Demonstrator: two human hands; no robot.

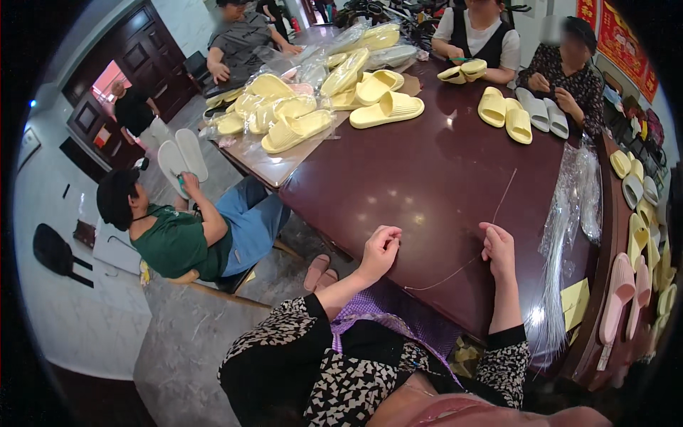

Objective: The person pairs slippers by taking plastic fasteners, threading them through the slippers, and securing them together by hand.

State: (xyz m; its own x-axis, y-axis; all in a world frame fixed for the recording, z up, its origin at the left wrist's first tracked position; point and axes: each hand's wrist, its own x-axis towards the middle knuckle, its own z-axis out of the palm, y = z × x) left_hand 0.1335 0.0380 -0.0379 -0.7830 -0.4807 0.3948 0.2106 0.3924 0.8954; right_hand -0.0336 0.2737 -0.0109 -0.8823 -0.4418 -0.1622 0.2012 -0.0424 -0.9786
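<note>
My right hand [500, 250] is closed above the dark red glossy table [341, 185], pinching a thin pale strand [452, 275]. One length of it rises from the fingers and leans up and to the right. Another curves down to the left and ends near the table's front edge. My left hand [380, 253] is held apart from it, over the same edge, with fingers curled in and thumb against them. Anything between those fingers is too small or hidden to make out.
Yellow slippers [388, 110], many in clear bags, pile up at far left. Yellow slippers [505, 114] and grey slippers [542, 112] stand far right. A bundle of long shiny strands [558, 292] lies along the right side. Several people sit around; one at left holds white soles [173, 164].
</note>
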